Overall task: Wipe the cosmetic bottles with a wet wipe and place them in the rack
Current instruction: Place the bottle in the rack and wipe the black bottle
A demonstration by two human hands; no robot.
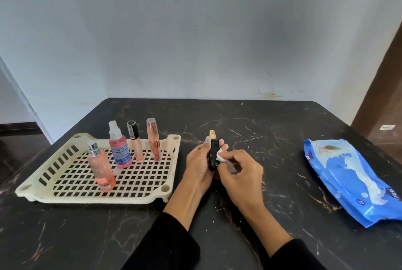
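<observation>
My left hand [199, 164] grips a small black bottle [213, 153] with a gold top, held upright above the table. My right hand [241, 174] pinches a white wet wipe [222, 156] and presses it against the bottle's right side. To the left lies a cream perforated rack [65, 195]. Standing in it are a peach spray bottle [101, 166], a pink spray bottle [119, 146], a black-capped tube [135, 141] and a rose-gold tube [153, 139].
A blue wet-wipe pack [352, 179] lies at the table's right side. The dark marbled table [272, 134] meets a pale wall behind. A brown door frame [382, 99] rises at the far right.
</observation>
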